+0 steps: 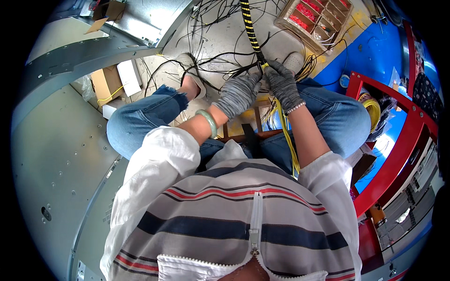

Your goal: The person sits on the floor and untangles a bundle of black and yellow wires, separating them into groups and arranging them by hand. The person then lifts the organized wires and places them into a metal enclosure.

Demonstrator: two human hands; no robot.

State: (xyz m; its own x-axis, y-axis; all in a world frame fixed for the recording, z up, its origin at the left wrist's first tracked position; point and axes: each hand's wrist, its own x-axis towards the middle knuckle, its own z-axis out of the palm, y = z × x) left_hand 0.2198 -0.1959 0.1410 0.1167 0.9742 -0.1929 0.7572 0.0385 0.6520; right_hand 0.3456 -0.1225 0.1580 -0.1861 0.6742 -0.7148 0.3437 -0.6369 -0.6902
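Observation:
A thick cable bundle (250, 32), wound in black and yellow stripes, comes down from the top edge between my feet. At its lower end, where it fans out into loose black cables (220, 65), both gloved hands meet. My left hand (238, 95), in a grey knit glove, has its fingers closed on the black cables just below the wrap. My right hand (283, 85), gloved alike, pinches the bundle at a yellow band beside it. Yellow cables (287, 136) hang from under my right hand toward my lap. My fingers partly hide the gripped spot.
A divided wooden box (315, 21) with red small parts stands at the upper right. Grey metal cabinet panels (65, 154) rise on the left, near an open cardboard box (107, 83). On the right are a red metal frame (391, 96) and a yellow cable coil (370, 111).

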